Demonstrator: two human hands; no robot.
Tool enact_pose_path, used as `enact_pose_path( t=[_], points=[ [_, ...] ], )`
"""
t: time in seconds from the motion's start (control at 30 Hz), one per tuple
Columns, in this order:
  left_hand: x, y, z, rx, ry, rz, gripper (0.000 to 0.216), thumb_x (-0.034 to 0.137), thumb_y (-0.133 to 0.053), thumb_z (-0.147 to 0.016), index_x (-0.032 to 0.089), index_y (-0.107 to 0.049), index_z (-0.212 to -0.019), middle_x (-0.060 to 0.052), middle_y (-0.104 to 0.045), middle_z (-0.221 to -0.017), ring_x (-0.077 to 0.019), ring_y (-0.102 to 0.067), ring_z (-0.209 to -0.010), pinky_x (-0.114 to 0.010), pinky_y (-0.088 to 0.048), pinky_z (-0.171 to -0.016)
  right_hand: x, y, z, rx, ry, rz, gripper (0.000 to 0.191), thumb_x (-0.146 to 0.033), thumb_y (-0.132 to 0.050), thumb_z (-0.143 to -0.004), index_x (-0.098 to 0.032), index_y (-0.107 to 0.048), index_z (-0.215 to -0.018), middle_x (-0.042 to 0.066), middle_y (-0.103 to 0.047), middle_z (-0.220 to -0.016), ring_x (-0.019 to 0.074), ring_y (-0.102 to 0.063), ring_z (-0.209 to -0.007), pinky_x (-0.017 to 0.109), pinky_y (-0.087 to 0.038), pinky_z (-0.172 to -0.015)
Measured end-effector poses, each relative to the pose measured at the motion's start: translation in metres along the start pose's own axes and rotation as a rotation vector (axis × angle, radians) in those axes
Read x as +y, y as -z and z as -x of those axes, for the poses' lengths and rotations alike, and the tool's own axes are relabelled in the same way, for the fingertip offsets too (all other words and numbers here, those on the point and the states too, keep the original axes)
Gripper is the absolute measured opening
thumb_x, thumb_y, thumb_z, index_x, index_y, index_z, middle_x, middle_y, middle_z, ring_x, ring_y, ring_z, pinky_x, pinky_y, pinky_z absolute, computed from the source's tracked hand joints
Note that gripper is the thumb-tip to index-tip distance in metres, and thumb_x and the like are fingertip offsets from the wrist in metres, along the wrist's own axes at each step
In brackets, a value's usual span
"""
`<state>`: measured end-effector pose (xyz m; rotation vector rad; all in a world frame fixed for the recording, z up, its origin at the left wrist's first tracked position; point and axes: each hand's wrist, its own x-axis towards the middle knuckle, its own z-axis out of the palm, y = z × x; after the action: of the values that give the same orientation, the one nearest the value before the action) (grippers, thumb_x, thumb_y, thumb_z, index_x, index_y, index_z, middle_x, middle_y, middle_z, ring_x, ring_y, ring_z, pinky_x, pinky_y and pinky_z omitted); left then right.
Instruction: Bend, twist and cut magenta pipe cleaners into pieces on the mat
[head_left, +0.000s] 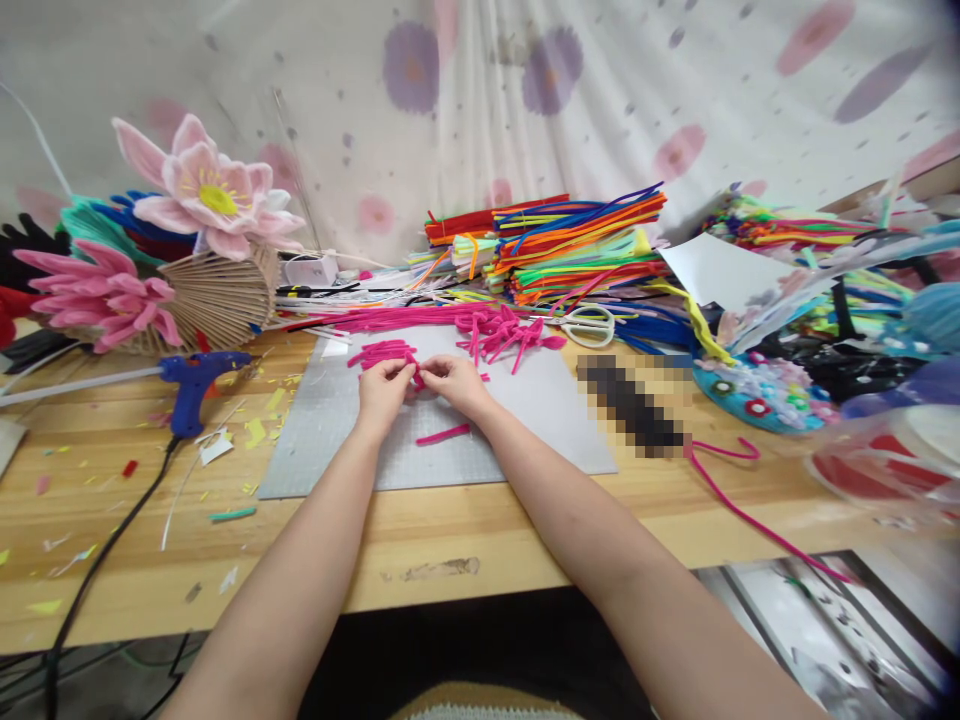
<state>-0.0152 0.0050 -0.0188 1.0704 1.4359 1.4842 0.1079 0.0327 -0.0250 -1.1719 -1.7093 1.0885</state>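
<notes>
Over the grey cutting mat [315, 440], my left hand [385, 393] and my right hand [454, 385] meet, fingertips pinched on a small magenta pipe cleaner [417, 372]. Part of it is hidden behind the fingers. Just beyond my left hand lies a pile of short magenta pipe cleaner pieces [382, 352]. Behind my right hand is a heap of bent magenta pipe cleaner shapes [502, 335]. One loose short magenta piece [442, 434] rests on the mat between my forearms. Long magenta pipe cleaners [397, 318] lie along the mat's far edge.
A blue glue gun [191, 385] with its black cord lies left of the mat. Scissors [589, 325] sit at the far right corner. Colourful pipe cleaner bundles [577, 245] are stacked behind. Fuzzy flowers [214, 195] and a fan [225, 295] stand left; a clear-and-red container [892, 460] stands right.
</notes>
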Motion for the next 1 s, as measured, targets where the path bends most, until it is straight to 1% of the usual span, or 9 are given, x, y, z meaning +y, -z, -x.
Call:
enact_pose_path(
  t=[0.1,0.17,0.27,0.33,0.53,0.8,0.9,1.0],
  points=[
    [0.003,0.000,0.001,0.003,0.014,0.003,0.020,0.028,-0.067,-0.056,0.013,-0.067,-0.070,0.000,-0.060,-0.058,-0.0102,-0.052,-0.048,-0.022,-0.046,-0.042,0.000,0.001,-0.001,-0.062,-0.075,-0.173,0.013,-0.019,-0.056,-0.070,-0.014,-0.065,-0.078,0.000,-0.063,-0.064,0.0096,-0.056,-0.054,0.023,-0.046,-0.056],
    [0.004,0.000,0.002,0.008,0.020,-0.007,0.020,0.027,-0.067,-0.056,0.012,-0.067,-0.069,0.000,-0.060,-0.058,-0.0102,-0.052,-0.048,-0.022,-0.046,-0.042,-0.001,0.003,-0.001,-0.093,-0.101,-0.272,0.011,-0.015,-0.056,-0.068,-0.014,-0.063,-0.075,-0.001,-0.062,-0.062,0.0078,-0.055,-0.050,0.021,-0.046,-0.054],
    [0.006,0.002,0.002,0.023,0.029,-0.006,0.020,0.027,-0.066,-0.055,0.012,-0.066,-0.068,0.000,-0.058,-0.056,-0.0098,-0.052,-0.047,-0.022,-0.046,-0.042,-0.001,0.005,-0.002,-0.121,-0.118,-0.355,0.010,-0.011,-0.056,-0.065,-0.014,-0.062,-0.073,-0.003,-0.060,-0.058,0.0067,-0.054,-0.050,0.020,-0.047,-0.053],
    [0.008,0.002,0.002,0.034,0.039,0.006,0.020,0.028,-0.067,-0.055,0.012,-0.065,-0.068,0.001,-0.057,-0.055,-0.0093,-0.051,-0.046,-0.021,-0.046,-0.042,-0.001,0.006,-0.002,-0.129,-0.117,-0.373,0.009,-0.013,-0.059,-0.064,-0.014,-0.061,-0.073,-0.003,-0.059,-0.059,0.0069,-0.054,-0.051,0.020,-0.047,-0.053],
    [0.012,0.000,0.005,0.002,0.054,0.022,0.021,0.028,-0.069,-0.052,0.012,-0.064,-0.065,0.001,-0.057,-0.054,-0.0083,-0.049,-0.046,-0.021,-0.045,-0.042,0.004,0.005,-0.004,-0.136,-0.059,-0.300,0.009,-0.020,-0.062,-0.064,-0.014,-0.059,-0.069,-0.004,-0.055,-0.054,0.0053,-0.048,-0.047,0.019,-0.041,-0.048],
    [0.011,-0.001,0.005,-0.024,0.060,0.031,0.027,0.033,-0.071,-0.051,0.012,-0.065,-0.068,0.003,-0.054,-0.051,-0.0072,-0.047,-0.045,-0.020,-0.045,-0.042,0.004,0.005,-0.004,-0.161,-0.070,-0.287,0.015,-0.027,-0.062,-0.065,-0.014,-0.058,-0.069,-0.004,-0.053,-0.056,0.0058,-0.047,-0.049,0.019,-0.041,-0.048],
    [0.011,0.000,0.006,-0.036,0.066,0.033,0.028,0.032,-0.071,-0.050,0.012,-0.065,-0.069,0.002,-0.056,-0.054,-0.0075,-0.048,-0.045,-0.020,-0.045,-0.041,0.004,0.005,-0.002,-0.125,-0.047,-0.241,0.012,-0.026,-0.058,-0.066,-0.015,-0.056,-0.069,-0.004,-0.053,-0.057,0.0061,-0.046,-0.049,0.019,-0.041,-0.048],
    [0.010,-0.001,0.006,-0.027,0.079,0.010,0.024,0.028,-0.070,-0.051,0.012,-0.065,-0.067,0.001,-0.059,-0.057,-0.0086,-0.050,-0.046,-0.021,-0.045,-0.041,0.002,0.005,0.001,-0.069,-0.016,-0.119,0.008,-0.024,-0.055,-0.067,-0.016,-0.056,-0.069,-0.004,-0.054,-0.058,0.0066,-0.047,-0.050,0.019,-0.040,-0.049]
  ],
)
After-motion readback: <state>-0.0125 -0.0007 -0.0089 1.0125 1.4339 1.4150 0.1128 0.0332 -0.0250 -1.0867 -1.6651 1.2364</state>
